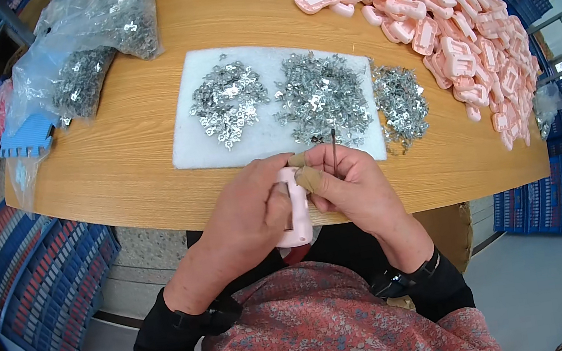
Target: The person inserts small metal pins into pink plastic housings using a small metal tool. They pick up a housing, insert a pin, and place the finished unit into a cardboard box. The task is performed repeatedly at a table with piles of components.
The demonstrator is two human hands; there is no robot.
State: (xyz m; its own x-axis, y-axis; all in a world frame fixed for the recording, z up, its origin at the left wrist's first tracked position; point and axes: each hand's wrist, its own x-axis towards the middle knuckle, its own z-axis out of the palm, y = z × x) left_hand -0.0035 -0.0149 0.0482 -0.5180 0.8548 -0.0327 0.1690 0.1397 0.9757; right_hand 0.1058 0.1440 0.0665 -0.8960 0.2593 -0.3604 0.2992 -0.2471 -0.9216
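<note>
My left hand (250, 208) is closed round a small pale pink plastic casing (300, 226) near the table's front edge. Its thumb lies over the casing's opening. My right hand (353, 178) has tan coverings on its thumb and a fingertip, which press at the casing's top end. A thin dark metal rod-like tool (334, 145) stands up from between the right hand's fingers; its lower part is hidden. Whether a small part sits between the right fingertips I cannot make out. Just beyond my hands, heaps of small silvery metal pieces (321, 94) lie on a white foam sheet (190, 145).
Another heap of metal pieces (402, 104) lies beside the sheet's right edge. A large pile of pink casings (458, 53) covers the table's right side. Clear bags of metal pieces (81, 74) and a blue foam mat piece (27, 135) are at the left. Blue racks (51, 279) stand below.
</note>
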